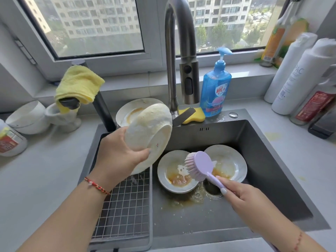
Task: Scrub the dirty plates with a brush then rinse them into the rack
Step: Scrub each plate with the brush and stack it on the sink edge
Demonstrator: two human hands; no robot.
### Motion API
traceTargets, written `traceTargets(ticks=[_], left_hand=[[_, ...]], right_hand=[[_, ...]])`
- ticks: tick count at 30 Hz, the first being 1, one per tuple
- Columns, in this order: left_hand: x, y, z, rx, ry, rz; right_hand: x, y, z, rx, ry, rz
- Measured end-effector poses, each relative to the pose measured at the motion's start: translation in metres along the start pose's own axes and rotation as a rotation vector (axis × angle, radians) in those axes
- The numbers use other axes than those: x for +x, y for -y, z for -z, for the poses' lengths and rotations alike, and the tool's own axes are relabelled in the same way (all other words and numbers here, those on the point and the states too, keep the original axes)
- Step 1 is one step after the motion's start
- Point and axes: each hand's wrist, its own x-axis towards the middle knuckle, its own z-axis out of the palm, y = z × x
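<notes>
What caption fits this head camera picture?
Left hand holds a soapy plate while right hand lifts the purple brush above dirty plates in the sink.

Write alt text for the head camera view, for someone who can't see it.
Over a dark sink, a left hand holds a soapy white plate tilted, while the right hand grips a purple dish brush. Two sauce-stained plates lie in the basin, another leans behind, and a wire rack sits at left.
</notes>
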Motion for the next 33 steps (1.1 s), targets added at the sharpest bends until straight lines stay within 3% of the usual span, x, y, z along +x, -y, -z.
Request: traceTargets(ticks=[3, 11, 18, 22, 33], left_hand=[[0.009, 0.002, 0.005, 0.173, -0.012, -0.129], [0.043, 0.026, 0.002, 0.376, -0.047, -0.352], [0.078, 0.042, -0.023, 0.576, -0.033, -0.448], [0.090, 0.048, -0.034, 0.548, 0.008, -0.350], [0.106, 0.077, -0.063, 0.594, 0.114, -0.411]], right_hand=[[-0.002, 0.002, 0.001, 0.028, -0.019, -0.009], [0.004, 0.001, -0.005, -0.002, -0.021, -0.035], [0.013, 0.001, -0.009, -0.033, -0.026, -0.043], [0.015, 0.008, -0.007, -0.032, -0.050, -0.045], [0.020, 0.008, -0.006, 0.035, -0.103, -0.032]])
